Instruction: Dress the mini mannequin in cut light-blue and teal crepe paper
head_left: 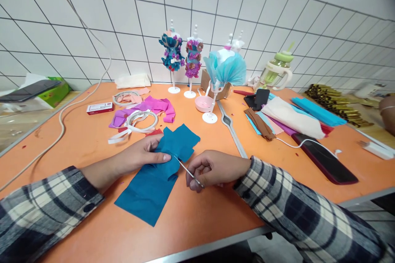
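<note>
My left hand (148, 152) pinches a sheet of teal crepe paper (148, 195), thumb on top. The paper is bunched at the grip, with a ragged flap to the upper right and a flat part reaching down toward me. In my right hand (212, 168) are small metal scissors (188, 170), their handles mostly hidden by my curled fingers. The blade tip touches the paper close to my left thumb. Just beyond lie a ring of white tape (142, 121) and purple paper scraps (157, 107).
Small dress forms (194, 59) in paper outfits stand at the back, one with a light-blue fan skirt (230, 68). A pink bowl (203, 103) sits before them. On the right are folded papers (293, 117), a phone (324, 158) with a cable, and a bottle (277, 68).
</note>
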A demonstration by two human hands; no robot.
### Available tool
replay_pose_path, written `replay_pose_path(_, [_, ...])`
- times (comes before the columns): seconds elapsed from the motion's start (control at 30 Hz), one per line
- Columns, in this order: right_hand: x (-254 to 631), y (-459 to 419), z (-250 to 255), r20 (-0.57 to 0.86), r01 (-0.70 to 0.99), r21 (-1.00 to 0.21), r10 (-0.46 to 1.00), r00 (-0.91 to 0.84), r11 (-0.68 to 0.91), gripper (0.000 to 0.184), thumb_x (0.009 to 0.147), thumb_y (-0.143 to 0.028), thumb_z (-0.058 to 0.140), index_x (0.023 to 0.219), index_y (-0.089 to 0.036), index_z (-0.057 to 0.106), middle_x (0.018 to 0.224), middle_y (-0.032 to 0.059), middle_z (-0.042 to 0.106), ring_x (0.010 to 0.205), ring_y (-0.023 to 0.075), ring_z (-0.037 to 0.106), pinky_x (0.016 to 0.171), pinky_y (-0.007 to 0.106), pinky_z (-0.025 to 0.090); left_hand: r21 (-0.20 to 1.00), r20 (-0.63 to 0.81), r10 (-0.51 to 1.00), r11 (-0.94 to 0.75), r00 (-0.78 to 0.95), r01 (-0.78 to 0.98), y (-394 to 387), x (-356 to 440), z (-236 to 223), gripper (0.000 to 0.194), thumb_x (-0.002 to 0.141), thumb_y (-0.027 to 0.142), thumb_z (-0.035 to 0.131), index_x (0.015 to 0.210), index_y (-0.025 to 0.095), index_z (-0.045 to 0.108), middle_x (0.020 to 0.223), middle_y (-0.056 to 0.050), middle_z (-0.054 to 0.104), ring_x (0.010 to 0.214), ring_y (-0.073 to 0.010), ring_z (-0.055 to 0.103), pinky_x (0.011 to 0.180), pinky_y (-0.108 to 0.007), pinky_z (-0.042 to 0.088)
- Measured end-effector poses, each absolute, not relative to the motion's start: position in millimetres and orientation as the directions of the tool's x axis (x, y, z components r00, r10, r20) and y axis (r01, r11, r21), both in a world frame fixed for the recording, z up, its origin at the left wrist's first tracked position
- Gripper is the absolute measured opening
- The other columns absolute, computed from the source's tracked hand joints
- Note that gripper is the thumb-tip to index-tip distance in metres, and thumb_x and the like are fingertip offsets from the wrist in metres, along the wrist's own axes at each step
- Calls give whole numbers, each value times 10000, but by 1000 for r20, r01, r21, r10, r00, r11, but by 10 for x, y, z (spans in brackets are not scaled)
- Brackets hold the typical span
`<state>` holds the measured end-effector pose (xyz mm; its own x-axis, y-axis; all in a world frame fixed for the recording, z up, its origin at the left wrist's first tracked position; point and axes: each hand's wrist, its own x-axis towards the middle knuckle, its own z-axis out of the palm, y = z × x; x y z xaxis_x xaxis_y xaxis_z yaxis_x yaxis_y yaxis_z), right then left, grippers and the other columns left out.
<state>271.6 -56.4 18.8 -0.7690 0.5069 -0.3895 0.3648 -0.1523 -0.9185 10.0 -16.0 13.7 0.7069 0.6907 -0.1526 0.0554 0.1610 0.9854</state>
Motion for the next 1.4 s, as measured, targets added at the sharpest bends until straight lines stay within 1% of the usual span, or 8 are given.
replay_pose_path(0.2, [2697,-559,174,-315,264,-949,537,-782,-172,389,754,-491,821,865,-145,682,767,8,662,691,104,600,646,204,460,988,-147,708,133,690,74,-157,116,126,381,753,350,863,1022,166,666,966,-56,777,853,-223,732,756,-294,605])
replay_pose_path(0.37, [2662,-556,168,-307,237,-952,571,-761,-196,419,697,-489,855,865,-146,683,786,6,655,736,119,610,704,229,468,989,-148,720,125,678,83,-184,155,160,393,739,359,875,1014,166,671,984,-62,784,883,-222,727,752,-275,598])
replay_pose_path(0.67, [2665,-538,177,-292,213,-956,584,-757,-202,430,681,-495,860,855,-134,706,727,-6,636,688,107,584,642,210,443,986,-164,743,114,649,119,-189,143,169,472,708,392,887,1067,159,687,1044,-92,789,904,-267,740,753,-312,603])
replay_pose_path(0.8, [2698,-529,189,-344,275,-939,566,-749,-206,446,737,-524,816,928,-136,708,727,-1,635,591,81,522,440,165,302,990,-134,748,73,650,119,-183,150,179,489,719,393,878,1117,172,699,1080,-92,793,1000,-300,738,807,-326,598])
replay_pose_path(0.87, [2711,-527,182,-362,304,-932,562,-744,-199,475,759,-555,792,974,-140,709,733,0,636,552,70,483,390,156,254,990,-131,748,69,650,121,-188,156,182,489,724,396,875,1122,173,697,1072,-89,795,1011,-300,736,815,-324,595])
replay_pose_path(1.03, [2700,-537,179,-351,307,-935,563,-748,-176,504,782,-597,765,990,-142,707,757,-9,636,500,45,434,368,146,288,989,-108,781,20,615,148,-206,181,160,491,734,427,866,1112,175,681,996,-73,795,998,-296,728,793,-323,591])
replay_pose_path(1.17, [2692,-540,177,-355,307,-934,568,-743,-182,508,794,-601,754,1012,-144,715,754,-15,639,489,37,428,369,143,291,983,-91,807,-19,584,180,-205,192,118,491,722,433,874,1079,173,660,1036,-83,781,957,-280,720,799,-338,588])
replay_pose_path(1.4, [2697,-532,156,-372,339,-925,577,-727,-170,473,793,-551,771,1035,-149,719,788,14,652,636,86,576,406,114,361,984,-102,814,-2,572,178,-195,198,107,518,713,441,876,1088,172,641,1064,-88,765,962,-272,712,804,-333,579])
